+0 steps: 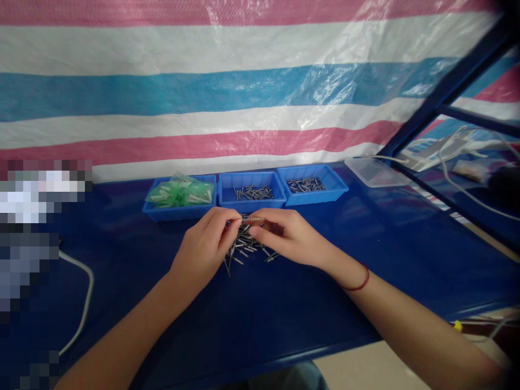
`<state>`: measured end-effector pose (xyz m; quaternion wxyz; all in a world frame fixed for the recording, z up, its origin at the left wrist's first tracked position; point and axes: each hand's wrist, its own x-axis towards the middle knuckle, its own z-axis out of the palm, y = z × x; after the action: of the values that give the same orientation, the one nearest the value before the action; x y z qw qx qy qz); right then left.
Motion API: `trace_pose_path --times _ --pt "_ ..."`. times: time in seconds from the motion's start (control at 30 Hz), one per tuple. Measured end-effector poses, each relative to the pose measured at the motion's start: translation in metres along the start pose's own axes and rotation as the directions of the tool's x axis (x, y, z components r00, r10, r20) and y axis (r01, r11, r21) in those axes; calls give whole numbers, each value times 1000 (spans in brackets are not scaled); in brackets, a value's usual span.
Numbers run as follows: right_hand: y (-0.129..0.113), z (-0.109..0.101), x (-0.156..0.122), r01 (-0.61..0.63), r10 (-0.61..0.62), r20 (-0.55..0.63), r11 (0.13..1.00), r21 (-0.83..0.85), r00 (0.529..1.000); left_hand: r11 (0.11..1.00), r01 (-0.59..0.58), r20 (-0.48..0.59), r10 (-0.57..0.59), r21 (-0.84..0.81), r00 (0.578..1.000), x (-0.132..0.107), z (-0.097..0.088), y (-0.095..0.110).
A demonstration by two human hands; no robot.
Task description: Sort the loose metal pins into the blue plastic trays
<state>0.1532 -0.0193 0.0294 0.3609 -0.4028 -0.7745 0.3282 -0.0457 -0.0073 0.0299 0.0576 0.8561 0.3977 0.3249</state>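
My left hand [209,236] is closed in a pinch at one end of a blind rivet [255,219], with the fingertips partly hiding it. At the other end of that rivet is my right hand [289,234], its fingers curled around it and its thumb lower down. Under both hands lies a loose pile of blind rivets [244,252] with thin metal stems, partly covered by the fingers. The pile rests on the dark blue table [244,314].
Behind the hands stand three blue bins: the left bin [182,216] with green plastic packets [179,192], the middle bin [252,205] and right bin [339,190] with small metal pieces. A clear plastic lid [377,173], a white cable [90,281] and a blue metal frame [422,122] flank them.
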Motion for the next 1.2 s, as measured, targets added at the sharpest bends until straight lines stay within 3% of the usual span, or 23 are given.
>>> trace_pose_path --times 0.17,0.43,0.6,0.7,1.2 --pt "6 0 1 -16 20 -83 999 51 996 997 20 -43 -23 -81 999 0 2 3" --pt "3 2 1 -72 68 29 986 150 997 935 180 -127 -228 -306 965 -3 7 9" --pt "4 4 1 -103 102 14 970 220 995 866 270 -39 -314 -420 949 -2 9 8" --pt "6 4 1 -111 108 24 967 229 994 868 292 8 -316 -402 949 -1 8 7" --pt "10 6 1 -104 112 -22 967 234 993 912 218 -25 -241 -348 970 -1 7 6"
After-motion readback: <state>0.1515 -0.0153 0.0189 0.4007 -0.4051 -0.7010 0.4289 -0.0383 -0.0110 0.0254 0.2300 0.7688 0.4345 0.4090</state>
